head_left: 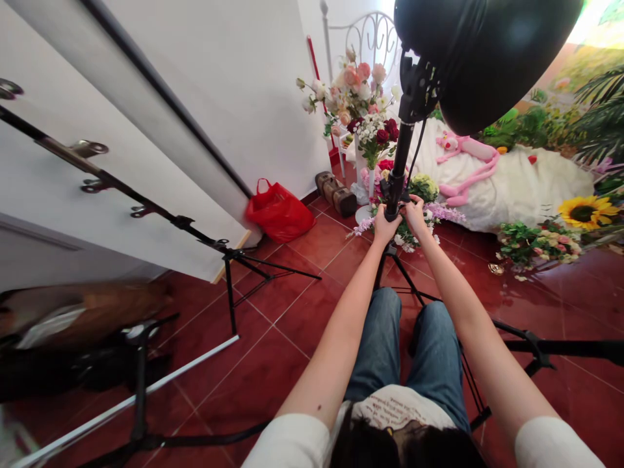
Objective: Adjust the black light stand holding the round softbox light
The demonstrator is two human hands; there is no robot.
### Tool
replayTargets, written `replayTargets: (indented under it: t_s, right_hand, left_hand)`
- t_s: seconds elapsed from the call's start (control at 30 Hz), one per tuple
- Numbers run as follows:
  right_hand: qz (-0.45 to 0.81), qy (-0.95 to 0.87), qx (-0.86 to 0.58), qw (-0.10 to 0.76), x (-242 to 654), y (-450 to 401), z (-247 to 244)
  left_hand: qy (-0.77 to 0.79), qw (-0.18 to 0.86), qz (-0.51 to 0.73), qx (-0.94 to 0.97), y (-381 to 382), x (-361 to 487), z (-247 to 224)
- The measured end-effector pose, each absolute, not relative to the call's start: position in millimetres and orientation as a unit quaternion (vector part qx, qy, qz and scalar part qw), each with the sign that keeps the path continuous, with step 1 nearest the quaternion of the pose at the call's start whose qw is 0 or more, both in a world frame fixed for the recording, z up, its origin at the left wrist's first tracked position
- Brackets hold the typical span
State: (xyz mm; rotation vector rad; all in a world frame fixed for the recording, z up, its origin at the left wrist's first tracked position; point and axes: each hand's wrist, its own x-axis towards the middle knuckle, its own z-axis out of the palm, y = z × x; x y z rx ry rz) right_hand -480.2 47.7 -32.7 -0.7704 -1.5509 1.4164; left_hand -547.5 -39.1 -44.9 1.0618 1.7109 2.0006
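A black light stand (400,153) rises in front of me, with a large dark lamp head (497,58) on top and a cable hanging along the pole. My left hand (386,224) is wrapped round the pole just below a black collar. At the collar's right side, the fingers of my right hand (414,213) are pinched together on what looks like the stand's clamp knob, mostly covered by the fingers. Below my hands the stand's legs (407,276) spread over the red tiled floor.
Flower bunches (361,91) stand behind the pole. A pink plush toy (470,156) lies on white cloth. At left are a red bag (280,211), a brown case (336,194) and a black tripod (231,260). Another stand's legs (536,348) reach in from the right.
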Motion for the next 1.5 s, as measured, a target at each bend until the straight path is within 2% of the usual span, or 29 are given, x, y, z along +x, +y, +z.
replayTargets:
  t_s: [0.1,0.2,0.33,0.47,0.8,1.03,1.37,1.5]
  right_hand:
    - [0.607,-0.54,-0.348,0.468,-489.3,42.4,-29.3]
    - [0.591,-0.537,-0.382,0.466,-494.4,40.8,-26.3]
    - [0.499,-0.61,-0.413,0.457,-492.5,47.2,-21.7]
    - [0.432,-0.703,-0.359,0.435,-491.7,58.8,-14.8]
    - [0.496,-0.716,-0.375,0.318,-487.3,70.7,-8.3]
    - [0.611,-0.653,-0.313,0.32,-474.6,55.1,-13.8]
    - [0.529,-0.691,-0.395,0.294,-481.3,54.1,9.1]
    - [0.608,-0.646,-0.333,0.319,-472.4,41.9,2.7]
  left_hand:
    - [0.595,0.151,0.698,0.368,-39.1,-547.8,-44.4]
    - [0.598,0.156,0.694,0.369,-39.3,-548.3,-44.5]
    - [0.59,0.159,0.698,0.373,-38.7,-549.2,-46.9]
    - [0.585,0.16,0.701,0.376,-37.4,-549.4,-49.0]
    - [0.573,0.18,0.699,0.388,-37.3,-553.4,-49.7]
    - [0.582,0.168,0.695,0.387,-40.1,-552.1,-45.8]
    - [0.586,0.182,0.698,0.368,-34.6,-551.6,-49.8]
    - [0.583,0.18,0.704,0.364,-35.2,-550.8,-47.6]
